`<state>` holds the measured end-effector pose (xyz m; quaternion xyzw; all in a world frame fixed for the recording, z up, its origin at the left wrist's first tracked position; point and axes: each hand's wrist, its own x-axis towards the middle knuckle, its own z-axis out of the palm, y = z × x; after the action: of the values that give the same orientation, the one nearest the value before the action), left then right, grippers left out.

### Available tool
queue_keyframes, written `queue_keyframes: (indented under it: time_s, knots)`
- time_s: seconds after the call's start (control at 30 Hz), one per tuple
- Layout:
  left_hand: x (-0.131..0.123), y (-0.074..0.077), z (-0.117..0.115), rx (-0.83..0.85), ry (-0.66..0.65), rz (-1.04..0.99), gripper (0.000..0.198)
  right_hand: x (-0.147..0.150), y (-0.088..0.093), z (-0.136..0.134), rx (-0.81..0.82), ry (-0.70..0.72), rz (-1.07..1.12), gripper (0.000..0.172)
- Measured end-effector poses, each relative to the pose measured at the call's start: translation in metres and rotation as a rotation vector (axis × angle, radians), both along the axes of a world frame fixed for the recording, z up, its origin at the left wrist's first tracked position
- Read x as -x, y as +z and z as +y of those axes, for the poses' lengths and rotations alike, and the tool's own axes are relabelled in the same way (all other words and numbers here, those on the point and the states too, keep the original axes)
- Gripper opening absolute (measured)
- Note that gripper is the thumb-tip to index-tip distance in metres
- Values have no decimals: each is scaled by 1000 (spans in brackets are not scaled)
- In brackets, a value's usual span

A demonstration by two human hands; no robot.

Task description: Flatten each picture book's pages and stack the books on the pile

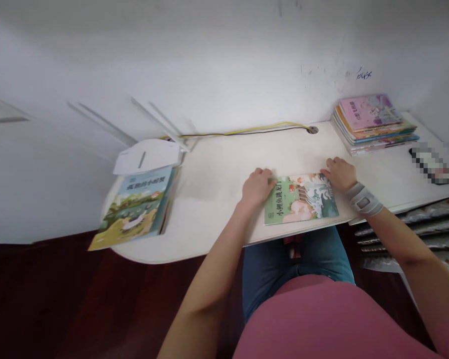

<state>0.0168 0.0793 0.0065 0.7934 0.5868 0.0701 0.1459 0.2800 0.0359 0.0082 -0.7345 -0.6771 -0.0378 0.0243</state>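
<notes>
A picture book [303, 199] with a green, pink and white cover and Chinese title lies flat near the table's front edge, turned sideways to me. My left hand [258, 187] grips its upper left corner, fingers bent and thumb at the cover's edge. At the upper right corner, my right hand [340, 173] is closed on the book's edge; its wrist wears a grey band [364, 199]. The undersides of the fingers are hidden from this angle.
Left, a pile of picture books [134, 204] overhangs the edge, beside a white router [147, 154] with raised antennas. Back right stands a book stack [372, 117], with a phone [432, 164] nearby. Yellow and black cables [247, 130] run along the wall to a hole [313, 130].
</notes>
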Motion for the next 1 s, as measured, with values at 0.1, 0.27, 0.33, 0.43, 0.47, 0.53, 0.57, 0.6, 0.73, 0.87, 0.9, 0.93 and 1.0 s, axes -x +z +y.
queue_keyframes:
  time_s: [0.1,0.27,0.33,0.43,0.47,0.53,0.57,0.6,0.73,0.87,0.9,0.93,1.0]
  knots:
    - [-3,4,3,-4,-109,87,25,16,-7,-13,-112,363,2,35]
    - [-9,6,12,39,-132,61,23,27,-30,-22,-106,523,83,53]
    - [-11,5,16,41,-109,7,26,27,-36,-22,-125,505,99,53]
    - [-11,2,23,60,-64,-110,30,26,-39,-21,-149,502,115,51]
    - [-9,1,26,68,-44,-151,30,26,-40,-21,-151,506,120,51]
    - [-3,-1,29,77,5,-231,28,25,-40,-20,-154,511,131,51]
    - [1,-2,29,83,30,-273,27,25,-41,-20,-154,515,136,51]
    - [6,-4,29,90,48,-307,27,25,-41,-20,-153,519,142,51]
    - [26,-10,7,131,146,-641,24,24,-41,-19,-158,537,164,52]
    - [54,-2,-52,299,194,-950,30,22,-38,-23,-147,605,193,50]
    - [61,1,-71,472,154,-915,41,21,-38,-26,-140,630,202,50]
    - [69,2,-90,681,98,-839,52,22,-37,-30,-134,653,210,50]
    - [78,-1,-124,982,53,-701,58,24,-37,-40,-120,692,227,51]
